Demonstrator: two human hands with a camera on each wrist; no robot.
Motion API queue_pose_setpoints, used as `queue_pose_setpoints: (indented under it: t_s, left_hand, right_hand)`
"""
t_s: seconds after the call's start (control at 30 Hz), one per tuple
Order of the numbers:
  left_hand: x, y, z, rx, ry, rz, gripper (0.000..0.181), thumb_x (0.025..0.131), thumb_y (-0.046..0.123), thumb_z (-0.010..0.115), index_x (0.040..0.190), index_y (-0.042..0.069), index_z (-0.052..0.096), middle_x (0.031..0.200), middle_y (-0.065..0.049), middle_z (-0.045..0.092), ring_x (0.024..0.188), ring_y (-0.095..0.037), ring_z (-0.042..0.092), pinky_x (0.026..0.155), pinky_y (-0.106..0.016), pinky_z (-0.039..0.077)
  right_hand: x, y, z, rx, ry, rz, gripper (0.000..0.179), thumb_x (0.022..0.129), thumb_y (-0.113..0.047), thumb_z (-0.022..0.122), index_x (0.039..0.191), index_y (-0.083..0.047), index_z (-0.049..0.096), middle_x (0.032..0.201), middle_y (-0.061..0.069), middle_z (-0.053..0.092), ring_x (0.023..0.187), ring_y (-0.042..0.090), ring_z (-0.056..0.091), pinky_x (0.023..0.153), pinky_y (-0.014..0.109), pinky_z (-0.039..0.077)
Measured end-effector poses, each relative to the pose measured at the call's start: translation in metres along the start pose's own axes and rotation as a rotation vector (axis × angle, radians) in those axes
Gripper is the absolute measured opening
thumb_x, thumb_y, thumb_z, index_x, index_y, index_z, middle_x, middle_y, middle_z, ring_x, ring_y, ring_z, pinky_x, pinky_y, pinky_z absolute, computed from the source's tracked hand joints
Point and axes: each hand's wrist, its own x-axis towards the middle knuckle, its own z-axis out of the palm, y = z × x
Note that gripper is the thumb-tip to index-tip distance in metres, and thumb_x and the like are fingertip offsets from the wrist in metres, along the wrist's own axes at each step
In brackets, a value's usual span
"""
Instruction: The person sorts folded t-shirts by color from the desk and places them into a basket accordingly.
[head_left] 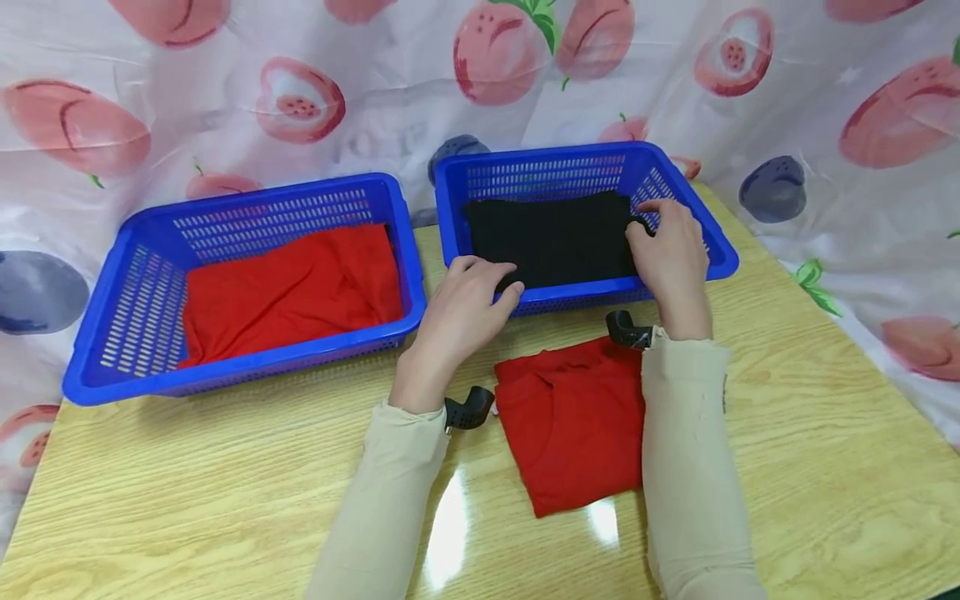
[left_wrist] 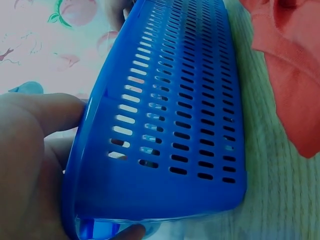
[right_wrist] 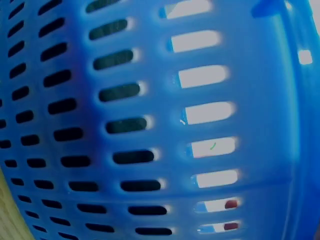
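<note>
A folded black cloth (head_left: 555,237) lies in the right-hand blue basket (head_left: 540,158). My left hand (head_left: 465,304) is over that basket's front left corner, thumb and fingers curled about the cloth's near left corner. My right hand (head_left: 675,250) pinches the cloth's right edge, a dark fold showing between thumb and forefinger. In the left wrist view, fingers of the left hand (left_wrist: 30,150) reach past the basket rim (left_wrist: 95,100). Only the slotted basket wall (right_wrist: 165,120) fills the right wrist view, which hides the right hand.
On the table (head_left: 262,475), a folded red garment (head_left: 573,425) lies in front of the right basket, partly behind the right sleeve. Another blue basket (head_left: 247,354) at left holds red cloth (head_left: 300,287). A fruit-print curtain (head_left: 405,100) hangs behind.
</note>
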Motion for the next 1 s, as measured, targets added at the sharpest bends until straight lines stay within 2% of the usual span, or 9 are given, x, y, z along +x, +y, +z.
queue_pose_setpoints:
  t_s: [0.13, 0.27, 0.4, 0.53, 0.63, 0.73, 0.83, 1.0]
  left_hand:
    - [0.0, 0.001, 0.0, 0.017, -0.016, 0.016, 0.041, 0.093, 0.04, 0.038, 0.127, 0.021, 0.051, 0.12, 0.005, 0.055, 0.118, -0.017, 0.032, 0.09, -0.034, 0.04]
    - [-0.001, 0.001, 0.0, 0.03, -0.024, 0.003, 0.04, 0.093, 0.041, 0.037, 0.126, 0.023, 0.052, 0.117, 0.006, 0.057, 0.117, -0.016, 0.033, 0.089, -0.035, 0.04]
    - [-0.002, 0.0, 0.001, 0.038, -0.022, 0.003, 0.04, 0.093, 0.041, 0.037, 0.126, 0.023, 0.053, 0.115, 0.006, 0.058, 0.116, -0.016, 0.034, 0.087, -0.035, 0.041]
    - [-0.002, -0.001, 0.001, 0.029, -0.017, 0.012, 0.04, 0.093, 0.04, 0.038, 0.125, 0.023, 0.053, 0.116, 0.006, 0.057, 0.116, -0.016, 0.035, 0.088, -0.035, 0.041]
    - [-0.003, -0.001, 0.0, 0.026, -0.016, 0.013, 0.04, 0.093, 0.04, 0.039, 0.125, 0.021, 0.053, 0.118, 0.004, 0.056, 0.116, -0.018, 0.034, 0.09, -0.036, 0.039]
    - [-0.005, 0.0, -0.002, 0.033, -0.015, 0.015, 0.04, 0.093, 0.04, 0.04, 0.125, 0.02, 0.053, 0.119, 0.003, 0.055, 0.117, -0.019, 0.034, 0.092, -0.037, 0.037]
    - [-0.006, 0.001, -0.004, 0.058, -0.054, 0.016, 0.042, 0.092, 0.043, 0.039, 0.127, 0.022, 0.05, 0.123, 0.004, 0.051, 0.118, -0.019, 0.032, 0.094, -0.042, 0.033]
    - [-0.006, 0.003, -0.002, 0.087, -0.119, 0.039, 0.047, 0.09, 0.048, 0.041, 0.131, 0.026, 0.045, 0.132, 0.005, 0.042, 0.124, -0.018, 0.023, 0.098, -0.051, 0.024]
  right_hand:
    - [-0.002, 0.0, 0.0, -0.053, -0.062, -0.029, 0.047, 0.092, -0.039, 0.033, 0.132, -0.016, 0.042, 0.13, 0.009, 0.046, 0.115, 0.031, 0.042, 0.09, 0.055, 0.029]
    - [-0.004, 0.0, 0.001, -0.114, -0.128, -0.064, 0.047, 0.092, -0.041, 0.033, 0.13, -0.015, 0.044, 0.124, 0.01, 0.051, 0.11, 0.031, 0.046, 0.087, 0.053, 0.032]
    - [-0.004, 0.0, 0.003, -0.13, -0.139, -0.066, 0.047, 0.093, -0.042, 0.032, 0.129, -0.016, 0.045, 0.123, 0.01, 0.052, 0.109, 0.031, 0.046, 0.087, 0.054, 0.032]
    - [-0.004, -0.001, 0.004, -0.094, -0.125, -0.071, 0.046, 0.093, -0.041, 0.033, 0.129, -0.016, 0.046, 0.122, 0.01, 0.052, 0.108, 0.03, 0.047, 0.087, 0.054, 0.031]
    - [-0.005, -0.003, 0.004, 0.01, -0.071, -0.089, 0.043, 0.093, -0.04, 0.036, 0.125, -0.016, 0.05, 0.118, 0.007, 0.056, 0.107, 0.026, 0.049, 0.089, 0.048, 0.034]
    - [-0.006, -0.006, 0.003, 0.198, -0.005, -0.104, 0.037, 0.093, -0.037, 0.039, 0.12, -0.017, 0.055, 0.111, 0.003, 0.06, 0.104, 0.019, 0.053, 0.089, 0.039, 0.038]
    - [-0.007, -0.01, 0.001, 0.352, 0.043, -0.123, 0.032, 0.093, -0.033, 0.041, 0.115, -0.017, 0.058, 0.104, -0.001, 0.063, 0.098, 0.012, 0.057, 0.088, 0.033, 0.039]
    - [-0.01, -0.013, -0.007, 0.456, 0.093, -0.157, 0.027, 0.093, -0.031, 0.044, 0.11, -0.018, 0.061, 0.099, -0.001, 0.064, 0.094, 0.011, 0.058, 0.089, 0.03, 0.038]
